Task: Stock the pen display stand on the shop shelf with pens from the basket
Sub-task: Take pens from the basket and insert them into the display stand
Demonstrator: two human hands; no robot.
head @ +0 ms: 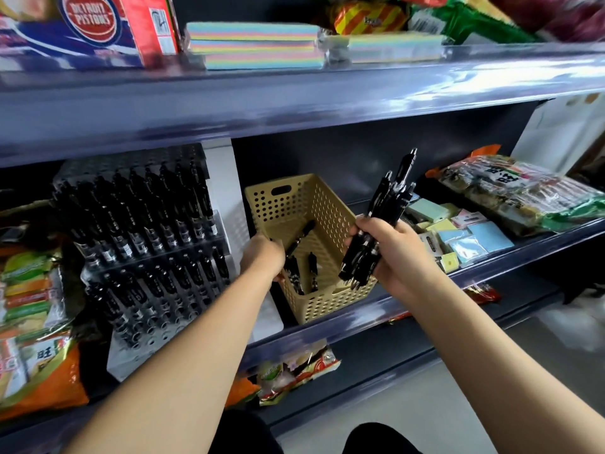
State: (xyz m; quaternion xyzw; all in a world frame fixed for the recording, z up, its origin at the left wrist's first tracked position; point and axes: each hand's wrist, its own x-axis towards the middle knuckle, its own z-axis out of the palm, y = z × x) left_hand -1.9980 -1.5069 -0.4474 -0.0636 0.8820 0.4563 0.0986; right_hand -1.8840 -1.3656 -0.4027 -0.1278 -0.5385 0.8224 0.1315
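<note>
Stocking looked mostly done at that point. The pen display stand sat at the left of the middle shelf, and its upper tiers were packed with black pens. A few empty holes showed along the lowest front row, so I'd say only that row was left to fill.

The tan perforated basket stood just beside the stand, to its right on the same shelf. Only a handful of loose pens lay in the bottom.

Right hand: raised over the basket's right front corner, with the fingers wrapped tight round a bundle of pens. The bundle was tilted, clicker ends up and away from the person, tips down toward the basket rim.

Left hand: arm stretched forward, wrist bent down over the basket's left wall, hand dipped inside near the loose pens. Its fingertips were hidden behind the back of the hand, so I couldn't tell whether it had a pen or was just reaching.

Remaining, by my estimate: clear the last pens from the basket, then seat the bundle in the open holes.
</note>
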